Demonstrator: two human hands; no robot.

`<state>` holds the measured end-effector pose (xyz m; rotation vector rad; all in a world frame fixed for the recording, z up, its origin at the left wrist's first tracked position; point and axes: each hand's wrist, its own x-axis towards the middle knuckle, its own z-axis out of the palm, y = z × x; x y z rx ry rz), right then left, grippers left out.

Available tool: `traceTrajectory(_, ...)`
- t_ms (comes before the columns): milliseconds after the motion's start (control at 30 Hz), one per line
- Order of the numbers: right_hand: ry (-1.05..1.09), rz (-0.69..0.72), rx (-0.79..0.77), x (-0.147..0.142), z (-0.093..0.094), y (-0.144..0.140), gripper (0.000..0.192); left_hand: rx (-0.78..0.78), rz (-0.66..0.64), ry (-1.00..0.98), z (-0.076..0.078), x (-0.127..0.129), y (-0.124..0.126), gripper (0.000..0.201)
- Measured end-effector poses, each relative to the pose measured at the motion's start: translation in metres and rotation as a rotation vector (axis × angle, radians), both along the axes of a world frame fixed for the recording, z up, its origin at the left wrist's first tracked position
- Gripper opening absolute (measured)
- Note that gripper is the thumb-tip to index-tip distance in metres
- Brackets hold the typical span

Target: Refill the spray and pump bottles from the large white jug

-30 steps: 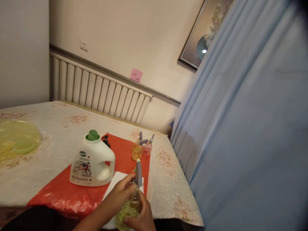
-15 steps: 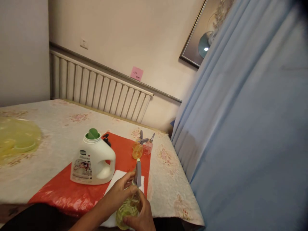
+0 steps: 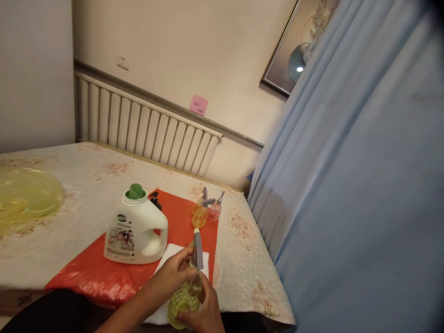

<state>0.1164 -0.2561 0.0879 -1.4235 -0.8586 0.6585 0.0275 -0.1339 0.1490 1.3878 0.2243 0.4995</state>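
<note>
A small clear yellow-green spray bottle (image 3: pixel 183 300) with a grey trigger head (image 3: pixel 198 250) is held over the table's near edge. My right hand (image 3: pixel 204 312) grips its body from below. My left hand (image 3: pixel 172 273) has its fingers closed around the neck, just under the trigger head. Beneath them lies a white cloth (image 3: pixel 169 259) on a red plastic sheet (image 3: pixel 111 277). A white detergent jug (image 3: pixel 137 230) with a green cap stands on the sheet to the left.
Two more small spray bottles, orange (image 3: pixel 199 215) and pink (image 3: pixel 214 212), stand at the sheet's far end beside a black pump (image 3: pixel 155 200). A yellow plastic item (image 3: pixel 24 199) lies far left. A blue curtain (image 3: pixel 347 185) hangs close on the right; a radiator (image 3: pixel 145 134) lines the wall.
Both hands stay on the bottle with little movement. The view has shifted slightly, so the table items sit a bit further right and higher.
</note>
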Motion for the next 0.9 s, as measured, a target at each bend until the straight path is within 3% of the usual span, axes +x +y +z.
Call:
traceTrajectory(167,-0.021,-0.006,-0.026,-0.002,-0.002,0.001,0.080,0.007,-0.029,0.044,0.004,-0.004,-0.001,0.017)
traceTrajectory(333,-0.063,-0.021,-0.062,-0.001,-0.004,0.001,0.075,0.012,0.021,-0.032,-0.005,0.002,0.001,0.021)
traceTrajectory(667,-0.090,-0.003,-0.052,-0.005,0.004,0.002,0.066,0.087,0.134,0.012,-0.008,0.006,-0.001,0.029)
traceTrajectory(900,-0.009,0.045,-0.003,-0.003,0.002,0.000,0.079,0.041,-0.034,-0.013,-0.004,-0.005,0.002,0.027)
